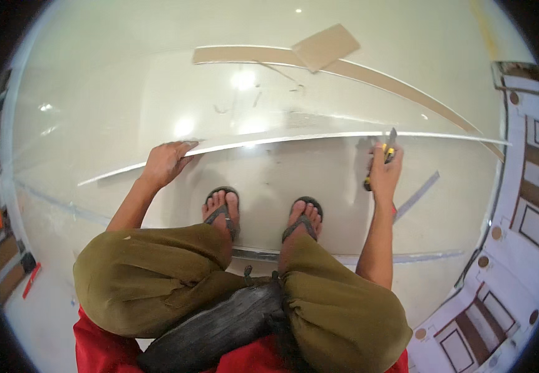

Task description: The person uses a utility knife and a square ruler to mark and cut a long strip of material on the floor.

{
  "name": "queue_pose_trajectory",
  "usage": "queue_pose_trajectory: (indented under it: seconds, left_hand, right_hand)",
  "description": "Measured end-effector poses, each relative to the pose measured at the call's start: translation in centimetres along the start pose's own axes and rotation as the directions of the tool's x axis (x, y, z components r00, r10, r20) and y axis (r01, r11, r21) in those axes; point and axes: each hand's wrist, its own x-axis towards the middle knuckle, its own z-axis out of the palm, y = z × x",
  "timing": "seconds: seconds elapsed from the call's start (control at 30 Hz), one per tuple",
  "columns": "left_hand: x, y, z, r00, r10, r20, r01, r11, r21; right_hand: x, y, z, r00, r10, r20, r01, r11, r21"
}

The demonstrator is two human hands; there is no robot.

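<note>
A long, thin white strip (294, 138) stretches across the floor in front of my feet, seen along its narrow edge. Toward its left part, my left hand (165, 164) is closed on it, thumb and fingers at the edge. My right hand (384, 177) is wrapped round a yellow and black utility knife (389, 151) near the strip's right part. The knife's dark blade end points up and away from me, overlapping the strip in view. Whether the blade touches the strip, I cannot tell.
Beyond lies a curved brown strip (406, 87) with white edges, a brown rectangular piece (326, 46) across it. Grey flat strips (417, 196) rest on the glossy floor, one behind my sandals (306, 214). White sheets with panel designs (481, 323) are at right, a red tool (32, 280) at left.
</note>
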Motion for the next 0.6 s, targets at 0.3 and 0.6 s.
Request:
queue_pose_trajectory:
  seconds: [0.3, 0.6]
  left_hand:
    - [3.2, 2.7, 1.0, 0.996, -0.001, 0.084, 0.001, 1.000, -0.006]
    - [3.3, 2.2, 1.0, 0.998, 0.019, 0.052, -0.019, 1.000, -0.001]
  right_hand:
    - [-6.1, -0.8, 4.2, 0.916, 0.182, 0.358, -0.311, 0.885, 0.347]
    - [-4.7, -1.3, 6.0, 0.879, 0.286, 0.381, -0.408, 0.865, 0.293]
